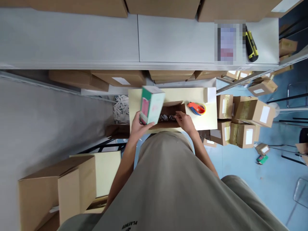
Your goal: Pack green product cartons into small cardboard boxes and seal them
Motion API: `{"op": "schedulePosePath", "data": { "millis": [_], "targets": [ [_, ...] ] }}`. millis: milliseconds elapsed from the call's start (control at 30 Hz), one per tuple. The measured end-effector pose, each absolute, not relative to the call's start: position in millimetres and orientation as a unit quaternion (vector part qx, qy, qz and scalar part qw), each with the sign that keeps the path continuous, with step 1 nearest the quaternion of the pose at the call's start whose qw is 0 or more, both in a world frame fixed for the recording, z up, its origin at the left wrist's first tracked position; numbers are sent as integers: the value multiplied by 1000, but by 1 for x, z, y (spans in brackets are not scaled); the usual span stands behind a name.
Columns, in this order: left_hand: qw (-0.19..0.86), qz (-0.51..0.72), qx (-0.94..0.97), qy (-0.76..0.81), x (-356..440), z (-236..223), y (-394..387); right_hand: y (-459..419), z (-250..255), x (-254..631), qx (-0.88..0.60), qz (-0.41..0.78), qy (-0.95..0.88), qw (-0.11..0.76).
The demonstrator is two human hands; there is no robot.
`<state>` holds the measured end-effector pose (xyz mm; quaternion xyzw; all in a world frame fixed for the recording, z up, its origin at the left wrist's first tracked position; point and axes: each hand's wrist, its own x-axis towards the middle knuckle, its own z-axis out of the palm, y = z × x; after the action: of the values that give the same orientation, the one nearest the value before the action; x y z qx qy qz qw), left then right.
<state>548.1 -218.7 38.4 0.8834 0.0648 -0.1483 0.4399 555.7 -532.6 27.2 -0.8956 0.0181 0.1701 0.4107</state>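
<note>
My left hand point(137, 127) is closed around the bottom of a green, white and pink product box point(151, 105), held upright over the left side of an open cardboard box point(171, 107). My right hand point(184, 121) rests on the near right rim of that cardboard box, fingers curled over the edge and reaching inside. Crumpled packing material point(166, 117) shows in the box. The box sits on a pale yellow table point(207, 120). A red and blue tape dispenser point(196, 108) lies on the table just right of my right hand.
A grey shelf point(96, 38) spans the top with cardboard boxes and a yellow-black tool point(251, 46) on it. Labelled cartons point(247, 120) are piled on the blue floor at right. An open carton point(57, 189) stands at lower left. White packing filler point(121, 109) lies left of the table.
</note>
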Motion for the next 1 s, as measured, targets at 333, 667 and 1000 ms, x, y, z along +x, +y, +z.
{"op": "schedulePosePath", "data": {
  "millis": [333, 667, 1000],
  "targets": [
    [370, -196, 901, -112, 593, 56, -279, -566, 35, 559, -872, 120, 25, 474],
    [258, -196, 938, -125, 573, 47, -261, -550, 37, 573, -914, 199, -81, 343],
    [148, -223, 957, -114, 576, 7, -252, -511, 9, 573, -945, 231, -187, 133]
  ]
}}
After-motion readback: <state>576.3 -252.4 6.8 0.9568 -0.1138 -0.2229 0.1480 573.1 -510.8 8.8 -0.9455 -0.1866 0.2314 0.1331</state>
